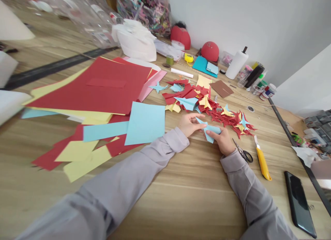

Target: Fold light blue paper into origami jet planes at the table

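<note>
A light blue folded paper (pixel 211 130) is held between my two hands, above the wooden table. My left hand (pixel 190 124) pinches its left end with thumb and fingers. Its right side is gripped by my right hand (pixel 223 140), the thumb lying on top. Just beyond my hands spreads a pile of folded paper pieces (pixel 188 91) in red, yellow and blue, with several pointed red stars (pixel 219 117) at its right. A blue square sheet (pixel 147 122) lies left of my left hand. Scissors (pixel 243 153) with black handles rest beside my right wrist.
Large red and yellow sheets (pixel 103 85) are stacked at left. A yellow-handled knife (pixel 262 160) and a black phone (pixel 297 202) lie at right. Along the wall stand a white bottle (pixel 236 65), red domed cushions (pixel 210 51) and a yellow tape measure (pixel 188 57).
</note>
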Tool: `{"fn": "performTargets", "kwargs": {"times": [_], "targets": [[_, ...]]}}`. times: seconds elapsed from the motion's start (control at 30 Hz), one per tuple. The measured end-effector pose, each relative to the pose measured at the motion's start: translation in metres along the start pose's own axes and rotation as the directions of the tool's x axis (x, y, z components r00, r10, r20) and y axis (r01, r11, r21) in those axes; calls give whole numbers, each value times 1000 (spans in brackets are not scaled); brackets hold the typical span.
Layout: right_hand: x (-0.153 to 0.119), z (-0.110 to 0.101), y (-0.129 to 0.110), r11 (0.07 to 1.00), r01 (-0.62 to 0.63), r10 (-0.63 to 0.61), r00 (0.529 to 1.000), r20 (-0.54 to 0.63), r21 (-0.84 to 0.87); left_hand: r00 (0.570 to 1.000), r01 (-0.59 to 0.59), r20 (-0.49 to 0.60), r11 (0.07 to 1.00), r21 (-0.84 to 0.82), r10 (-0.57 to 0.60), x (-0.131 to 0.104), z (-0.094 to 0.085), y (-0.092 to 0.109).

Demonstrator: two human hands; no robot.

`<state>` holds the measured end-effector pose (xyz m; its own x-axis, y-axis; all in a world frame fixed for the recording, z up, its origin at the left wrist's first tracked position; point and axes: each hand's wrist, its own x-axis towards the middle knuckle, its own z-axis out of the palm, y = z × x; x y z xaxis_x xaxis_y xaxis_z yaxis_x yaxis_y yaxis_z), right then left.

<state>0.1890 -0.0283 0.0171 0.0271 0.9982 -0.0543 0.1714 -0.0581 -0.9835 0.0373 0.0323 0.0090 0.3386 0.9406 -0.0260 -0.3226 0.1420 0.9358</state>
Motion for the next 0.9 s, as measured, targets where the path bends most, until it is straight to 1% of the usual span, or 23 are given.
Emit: {"fn": "performTargets", "kwargs": {"times": [0.1, 0.17, 0.23, 0.3, 0.4, 0.5, 0.6, 0.73, 0.9], "targets": [[0, -3, 2, 990, 61, -62, 998, 2, 130, 993, -5, -115, 994, -109, -7, 1, 1, 1], [1, -5, 3, 979, 85, -93, 995, 36, 187, 984, -2, -176, 981, -194, -33, 3, 0, 2], [1, -5, 2, 977, 87, -105, 991, 84, 195, 978, 2, -203, 971, -241, -53, 4, 0, 2], [1, -1, 1, 982, 93, -109, 990, 86, 166, 978, 6, -200, 971, -240, -56, 4, 0, 1], [2, 5, 1, 989, 114, -118, 992, 34, 99, 986, 0, -163, 986, -169, -28, 3, 1, -1], [2, 7, 3, 987, 150, -149, 989, -9, 59, 994, -20, -105, 998, -65, 13, 1, 3, -2], [2, 4, 6, 981, 190, -190, 981, -28, 21, 999, 0, -48, 1000, -21, -1, 0, 3, -3], [2, 0, 10, 984, 179, -179, 983, -40, -10, 1000, 25, -5, 999, -20, -25, -1, 2, -3], [2, -1, 11, 974, 228, -226, 972, -69, 15, 990, 41, 131, 998, 54, -48, -3, 1, -2]]}}
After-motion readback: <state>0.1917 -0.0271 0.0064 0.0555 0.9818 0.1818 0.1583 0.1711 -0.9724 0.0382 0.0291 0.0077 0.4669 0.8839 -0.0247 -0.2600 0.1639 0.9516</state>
